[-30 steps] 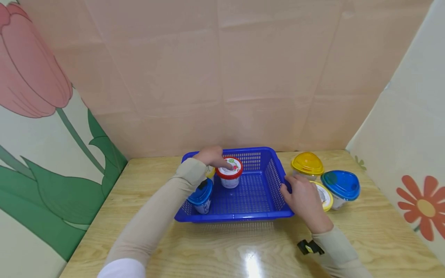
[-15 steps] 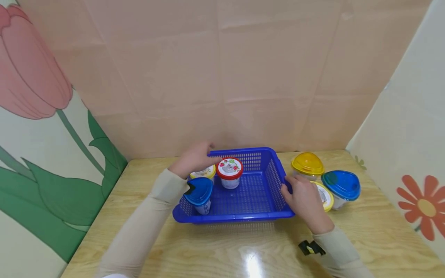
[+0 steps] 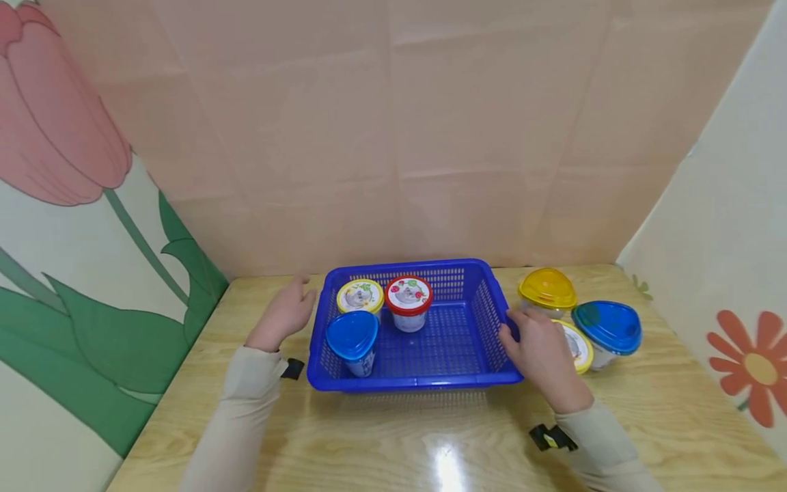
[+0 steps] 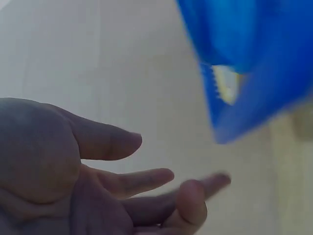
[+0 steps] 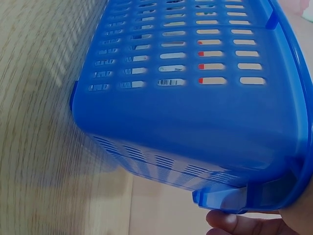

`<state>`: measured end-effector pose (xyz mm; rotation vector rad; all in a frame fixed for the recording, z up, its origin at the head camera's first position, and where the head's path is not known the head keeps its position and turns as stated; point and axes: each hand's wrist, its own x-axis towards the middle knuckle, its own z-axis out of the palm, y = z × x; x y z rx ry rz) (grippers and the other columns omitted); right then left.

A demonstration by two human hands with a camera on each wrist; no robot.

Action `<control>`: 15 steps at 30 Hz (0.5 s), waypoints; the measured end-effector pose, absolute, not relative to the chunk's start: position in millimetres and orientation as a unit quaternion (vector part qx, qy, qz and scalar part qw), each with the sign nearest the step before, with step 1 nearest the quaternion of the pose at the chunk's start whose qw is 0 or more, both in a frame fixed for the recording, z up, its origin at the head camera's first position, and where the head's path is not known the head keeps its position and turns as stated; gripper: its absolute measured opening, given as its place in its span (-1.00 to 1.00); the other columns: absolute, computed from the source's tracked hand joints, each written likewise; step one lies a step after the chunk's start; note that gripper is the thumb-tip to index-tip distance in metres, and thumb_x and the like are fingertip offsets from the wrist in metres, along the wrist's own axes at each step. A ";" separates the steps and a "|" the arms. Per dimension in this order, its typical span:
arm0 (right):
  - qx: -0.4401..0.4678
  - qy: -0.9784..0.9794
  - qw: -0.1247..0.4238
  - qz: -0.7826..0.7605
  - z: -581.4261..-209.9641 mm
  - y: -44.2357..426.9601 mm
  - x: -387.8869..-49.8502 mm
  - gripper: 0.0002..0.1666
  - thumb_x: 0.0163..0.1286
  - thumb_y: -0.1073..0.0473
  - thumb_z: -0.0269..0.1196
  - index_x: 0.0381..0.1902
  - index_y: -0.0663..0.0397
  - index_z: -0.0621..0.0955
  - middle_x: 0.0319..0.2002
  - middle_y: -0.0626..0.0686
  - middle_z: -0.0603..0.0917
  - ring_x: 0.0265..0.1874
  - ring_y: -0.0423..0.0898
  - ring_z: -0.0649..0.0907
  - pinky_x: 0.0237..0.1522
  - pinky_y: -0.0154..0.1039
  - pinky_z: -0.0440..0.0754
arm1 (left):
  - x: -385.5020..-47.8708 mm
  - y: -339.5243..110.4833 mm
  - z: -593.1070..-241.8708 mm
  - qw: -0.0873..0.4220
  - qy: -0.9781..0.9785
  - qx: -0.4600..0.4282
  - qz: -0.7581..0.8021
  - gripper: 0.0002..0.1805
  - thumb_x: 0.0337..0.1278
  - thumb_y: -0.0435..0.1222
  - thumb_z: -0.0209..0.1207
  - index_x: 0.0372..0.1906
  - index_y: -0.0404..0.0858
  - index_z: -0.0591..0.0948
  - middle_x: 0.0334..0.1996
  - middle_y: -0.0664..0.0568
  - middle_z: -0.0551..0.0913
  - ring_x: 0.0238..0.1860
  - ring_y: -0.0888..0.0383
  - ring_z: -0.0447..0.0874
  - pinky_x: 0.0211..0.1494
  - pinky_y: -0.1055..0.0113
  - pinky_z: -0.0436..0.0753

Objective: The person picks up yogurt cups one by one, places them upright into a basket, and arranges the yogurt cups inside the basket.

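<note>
A blue plastic basket [image 3: 424, 384] with slotted walls stands on the table. Inside, at its left, are a cup with a yellow-rimmed lid [image 3: 360, 296], a cup with a red-rimmed lid [image 3: 408, 294] and a cup with a blue lid [image 3: 352, 335]. My left hand [image 3: 285, 313] is just left of the basket, apart from it. In the left wrist view its fingers [image 4: 132, 182] are relaxed and hold nothing. On the opposite side my right hand [image 3: 542, 350] grips the basket's right rim. The right wrist view shows fingertips [image 5: 227, 221] by the rim's handle.
Right of the basket, beside my right hand, stand containers with a yellow lid [image 3: 547, 288], a blue lid [image 3: 607, 326] and a yellow-rimmed white lid [image 3: 576, 347]. A papered wall [image 3: 393, 150] rises behind the wooden table [image 3: 369, 444]; painted panels flank both sides.
My left hand has let go of the red-lidded cup and moved left, out of the basket and past its left rim. The right hand stays on the right rim.
</note>
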<state>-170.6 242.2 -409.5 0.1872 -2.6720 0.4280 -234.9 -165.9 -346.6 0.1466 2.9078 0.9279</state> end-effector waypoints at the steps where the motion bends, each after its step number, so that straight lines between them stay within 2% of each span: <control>1: 0.065 -0.963 0.212 0.154 -409.3 242.2 -170.5 -0.56 0.33 0.14 0.31 -0.02 0.46 0.67 -0.26 0.34 0.69 -0.39 0.18 0.64 -0.29 0.12 0.68 | -236.3 -169.0 -351.3 0.048 0.949 0.044 0.310 -0.40 0.57 -0.18 -0.23 0.48 -0.50 0.12 0.31 -0.45 0.42 0.32 -0.31 0.42 0.30 -0.17 0.43; 7: 0.059 -0.965 0.202 0.155 -408.7 241.6 -170.8 -0.55 0.34 0.13 0.31 0.00 0.46 0.66 -0.25 0.34 0.68 -0.40 0.14 0.62 -0.29 0.10 0.68 | -240.6 -177.6 -372.3 0.068 0.932 0.026 0.356 -0.36 0.51 -0.21 -0.09 0.51 -0.42 0.07 0.03 -0.29 0.69 0.10 -0.15 0.61 0.03 0.03 0.57; 10: 0.058 -0.967 0.195 0.156 -408.1 241.2 -171.2 -0.54 0.35 0.13 0.30 0.01 0.46 0.65 -0.23 0.35 0.68 -0.38 0.16 0.63 -0.26 0.12 0.68 | -240.7 -178.6 -376.1 0.065 0.926 0.019 0.370 -0.34 0.47 -0.24 -0.05 0.52 -0.39 0.07 0.01 -0.27 0.69 0.03 -0.10 0.62 -0.09 0.12 0.57; 15: 0.055 -0.969 0.187 0.154 -407.9 241.3 -171.0 -0.54 0.35 0.13 0.29 0.01 0.46 0.65 -0.21 0.36 0.68 -0.35 0.19 0.64 -0.24 0.15 0.67 | -238.5 -179.3 -375.5 0.062 0.918 0.009 0.391 -0.34 0.45 -0.26 -0.06 0.52 -0.38 0.07 0.05 -0.28 0.67 0.08 -0.12 0.60 -0.09 0.14 0.57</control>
